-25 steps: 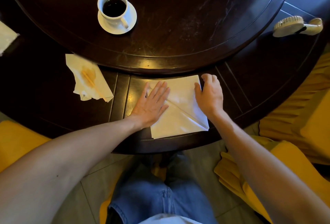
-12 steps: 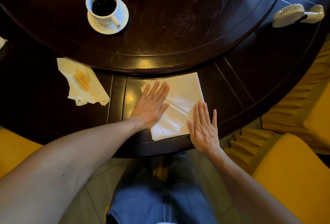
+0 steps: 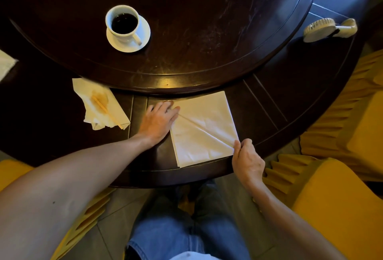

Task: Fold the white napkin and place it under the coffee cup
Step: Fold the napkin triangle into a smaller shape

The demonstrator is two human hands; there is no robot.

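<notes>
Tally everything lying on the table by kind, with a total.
Napkins: 3 (white napkin being folded, stained napkin, one at the left edge)
Coffee cup: 1
Saucer: 1
Handheld fan: 1
Wooden stick: 1
Total: 7

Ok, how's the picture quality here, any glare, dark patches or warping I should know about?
Head view: a warm glare spot on the turntable rim; the table at left sinks into near-black shadow; wide-angle stretch swells the near forearms; white napkin and coffee cup are sharp, the stained napkin slightly soft.
</notes>
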